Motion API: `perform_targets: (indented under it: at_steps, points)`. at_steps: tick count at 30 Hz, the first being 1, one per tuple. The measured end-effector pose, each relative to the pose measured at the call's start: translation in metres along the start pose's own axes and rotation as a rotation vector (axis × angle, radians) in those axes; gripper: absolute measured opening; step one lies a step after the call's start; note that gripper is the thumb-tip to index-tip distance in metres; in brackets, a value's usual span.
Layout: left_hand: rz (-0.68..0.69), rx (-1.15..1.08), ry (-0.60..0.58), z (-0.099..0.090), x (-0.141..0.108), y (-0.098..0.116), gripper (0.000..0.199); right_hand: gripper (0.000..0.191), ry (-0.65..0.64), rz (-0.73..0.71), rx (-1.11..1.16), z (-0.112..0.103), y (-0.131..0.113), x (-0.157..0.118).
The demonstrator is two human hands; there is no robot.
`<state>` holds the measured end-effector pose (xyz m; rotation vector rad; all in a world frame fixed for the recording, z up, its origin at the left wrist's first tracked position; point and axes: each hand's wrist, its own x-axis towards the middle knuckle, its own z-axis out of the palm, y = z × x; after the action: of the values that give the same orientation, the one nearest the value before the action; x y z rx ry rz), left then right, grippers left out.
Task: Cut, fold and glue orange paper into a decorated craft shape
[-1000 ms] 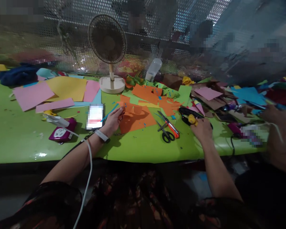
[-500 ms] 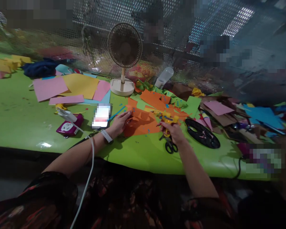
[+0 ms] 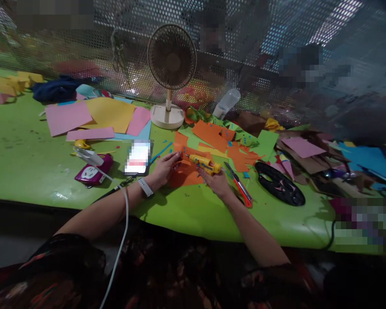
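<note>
The right hand [image 3: 217, 182] is gripping a small yellow plastic glue gun [image 3: 205, 163], fingers wrapped around its handle, and is holding it low over a sheet of orange craft paper [image 3: 185, 176] lying on the bright green glossy table [image 3: 25, 159]. The gun's nozzle is pointing left, toward the left hand [image 3: 165, 168]. That hand is resting flat on the left edge of the orange sheet, fingers spread and pressing down, not closed around anything; a white band [image 3: 145, 187] is sitting on its wrist. The 2 hands are lying near each other, with only the gun's tip between them.

Just right of the right hand, an orange-handled utility knife [image 3: 239, 185] is lying on the table, and beyond it a round black plastic disc with cut-outs [image 3: 279, 186] is resting flat. Left of the left hand, a phone with a lit screen [image 3: 137, 156] is lying face up, with a thin blue strip [image 3: 159, 152] beside it. Further left, a magenta power adapter [image 3: 91, 172] is sitting with a white cable [image 3: 122, 231] running down toward the person's lap.

Behind the work, a small cream desk fan on a round base [image 3: 170, 73] is standing upright in front of a perforated metal screen [image 3: 260, 34]. Pink and yellow paper sheets [image 3: 93, 113] are lying spread at the back left, and loose orange and green paper scraps [image 3: 231, 139] are piling up to the right of the fan.
</note>
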<state>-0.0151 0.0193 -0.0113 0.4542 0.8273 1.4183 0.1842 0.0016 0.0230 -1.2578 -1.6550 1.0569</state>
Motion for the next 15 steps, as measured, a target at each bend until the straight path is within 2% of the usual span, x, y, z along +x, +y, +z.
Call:
perform_targets:
  at_steps: [5, 10, 15]
  points:
    - [0.008, 0.011, 0.003, 0.0012, -0.0010, 0.0012, 0.003, 0.037, 0.002, -0.027, 0.017, 0.0013, 0.0035, -0.0005]
    - [0.015, 0.016, 0.009, 0.0022, -0.0012, 0.0016, 0.011, 0.031, 0.008, -0.059, 0.000, 0.0011, 0.0058, 0.0003]
    - [0.000, 0.010, -0.003, 0.0025, -0.0034, 0.0026, 0.012, 0.033, 0.007, -0.058, 0.006, 0.0024, 0.0075, 0.0017]
